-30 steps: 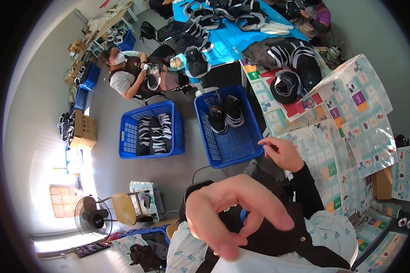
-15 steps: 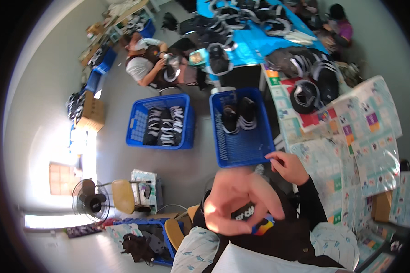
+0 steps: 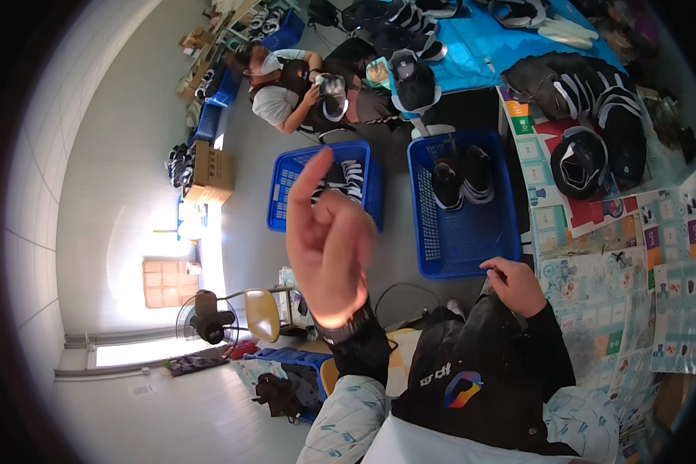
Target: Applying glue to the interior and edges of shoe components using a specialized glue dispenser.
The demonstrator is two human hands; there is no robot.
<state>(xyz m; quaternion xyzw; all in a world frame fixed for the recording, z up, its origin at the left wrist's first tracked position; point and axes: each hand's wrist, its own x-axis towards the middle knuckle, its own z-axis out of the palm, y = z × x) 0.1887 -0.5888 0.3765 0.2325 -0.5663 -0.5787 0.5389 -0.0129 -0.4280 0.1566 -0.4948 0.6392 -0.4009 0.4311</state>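
Observation:
My left hand (image 3: pixel 329 247) is raised in front of me, its index finger stretched upward and the other fingers bent, with nothing visible in it. Behind it stands a blue basket (image 3: pixel 375 185) containing stacked black items with white edges that look like caps. My right hand (image 3: pixel 518 288) is beside the near right corner of another blue basket (image 3: pixel 464 272), its fingers loosely bent and nothing seen in them. Whether it touches the rim I cannot tell. Two small stacks of cap-like items (image 3: pixel 478 176) sit in that basket's far part. A dark apron (image 3: pixel 479 348) covers my lap.
At right, a table under printed plastic sheeting (image 3: pixel 588 294) bears more black cap-like items (image 3: pixel 580 162). A blue-covered table (image 3: pixel 472 54) stands farther back. Another person (image 3: pixel 286 93) sits far left, handling a similar item. A fan (image 3: pixel 207 317) and yellow chair (image 3: pixel 262 315) stand at left.
My left hand has moved up and leftward, its index finger now extended. My right hand stays by the basket corner. The view has shifted left, so the surroundings appear farther right.

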